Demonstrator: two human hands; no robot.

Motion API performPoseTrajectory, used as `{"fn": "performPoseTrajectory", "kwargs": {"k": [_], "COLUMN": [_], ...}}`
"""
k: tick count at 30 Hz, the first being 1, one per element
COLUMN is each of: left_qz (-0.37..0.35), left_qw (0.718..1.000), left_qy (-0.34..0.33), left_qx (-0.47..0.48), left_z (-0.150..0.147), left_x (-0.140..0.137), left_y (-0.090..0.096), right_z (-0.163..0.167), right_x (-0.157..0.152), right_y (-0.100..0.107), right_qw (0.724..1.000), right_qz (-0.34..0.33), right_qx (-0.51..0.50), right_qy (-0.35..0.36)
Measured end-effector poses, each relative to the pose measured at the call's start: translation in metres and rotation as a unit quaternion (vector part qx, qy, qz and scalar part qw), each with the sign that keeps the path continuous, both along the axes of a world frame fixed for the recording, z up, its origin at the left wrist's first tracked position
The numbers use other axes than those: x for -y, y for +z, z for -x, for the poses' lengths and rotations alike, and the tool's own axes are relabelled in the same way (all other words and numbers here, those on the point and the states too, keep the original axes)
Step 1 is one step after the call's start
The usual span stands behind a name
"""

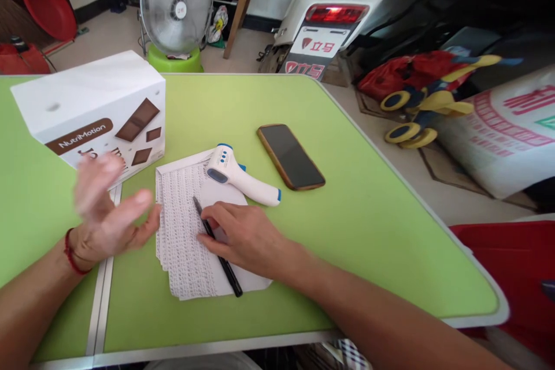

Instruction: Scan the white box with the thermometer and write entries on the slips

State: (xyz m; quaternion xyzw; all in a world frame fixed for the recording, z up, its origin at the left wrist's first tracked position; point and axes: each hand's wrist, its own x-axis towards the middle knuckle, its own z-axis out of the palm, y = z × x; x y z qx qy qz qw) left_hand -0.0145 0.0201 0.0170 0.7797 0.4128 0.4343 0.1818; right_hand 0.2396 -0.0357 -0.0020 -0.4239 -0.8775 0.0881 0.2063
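Observation:
My left hand [110, 211] is raised palm-up above the table, near the box, with its fingers apart and nothing in it; the fingertips are smeared by motion. My right hand [247, 237] rests over the papers, its thumb and fingers closed about a black pen [223, 263] that lies slantwise across the sheets. The stack of papers [184, 243] is covered in rows of small writing or print on its left part. A white and blue infrared thermometer [243, 179] lies across the top of the papers, just beyond my right hand.
A white NutriMotion box [95, 87] stands at the table's left. A phone [292, 156] in a brown case lies right of the thermometer. The green table [368, 231] has a metal-edged seam at left. Beyond are a fan [177, 6], a scooter [329, 11] and a white sack [511, 127].

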Motion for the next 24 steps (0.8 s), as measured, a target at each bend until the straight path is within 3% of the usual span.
{"fn": "performPoseTrajectory", "kwargs": {"k": [3, 6, 8, 11, 14, 21, 24], "left_qz": [-0.151, -0.103, -0.070, -0.062, -0.067, -0.073, -0.073], "left_qw": [0.971, 0.954, 0.951, 0.942, 0.934, 0.922, 0.920], "left_qy": [-0.114, -0.158, -0.170, -0.193, -0.208, -0.224, -0.226], "left_qx": [-0.147, -0.231, -0.250, -0.268, -0.284, -0.308, -0.311], "left_z": [-0.010, -0.013, -0.012, -0.010, -0.010, -0.009, -0.010], "left_x": [0.006, 0.004, 0.002, 0.000, 0.000, 0.000, -0.001], "left_y": [0.000, -0.002, -0.004, -0.008, -0.009, -0.009, -0.010], "right_z": [0.000, -0.004, -0.007, -0.010, -0.008, 0.001, 0.002], "right_x": [-0.001, -0.004, -0.007, -0.010, -0.009, 0.000, 0.000], "right_y": [-0.004, -0.005, -0.004, 0.002, 0.004, -0.006, -0.005], "right_qw": [1.000, 0.999, 0.995, 0.977, 0.961, 0.892, 0.878], "right_qz": [-0.005, -0.017, 0.012, 0.074, 0.087, 0.165, 0.190], "right_qx": [0.010, -0.029, -0.098, -0.201, -0.260, -0.420, -0.439], "right_qy": [0.005, 0.007, 0.014, 0.022, 0.023, -0.032, -0.025]}}
